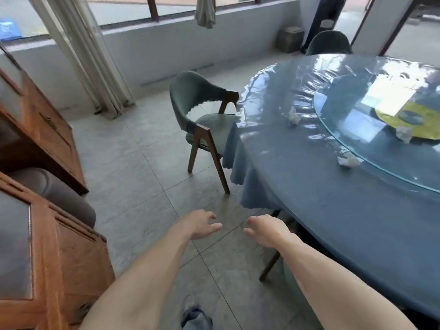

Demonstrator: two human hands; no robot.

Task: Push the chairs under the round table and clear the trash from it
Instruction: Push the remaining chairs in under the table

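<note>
The round bench [333, 210] fills the right of the view, draped in a blue cloth under a clear plastic cover, with a glass turntable [381, 144] on top toward the far right. At its far left edge a green chair [197, 115] stands part way out: the seat front just meets the hanging cloth, and the back and rear legs stand clear on the tiled floor. A second chair [329, 42] shows only its back beyond the far rim, seemingly tucked in. Near the person, a dark wooden leg [270, 266] pokes out from under the cloth, probably belonging to a chair already pushed in.

Three crumpled tissues are the trash: one [294, 116] on the plastic cover beside the turntable rim, one [348, 160] near the turntable's near edge, one [404, 134] further in on the glass.

The left hand [202, 223] and right hand [265, 231] hang low over the floor, fingers loosely spread, holding nothing.

The step in hand looks to be the green chair. To do it well, walk round behind it, take the curved back with both hands at the two wooden arm posts, and push straight toward the bench centre, keeping it square so the legs do not drag the cloth. The tissues can wait.
</note>
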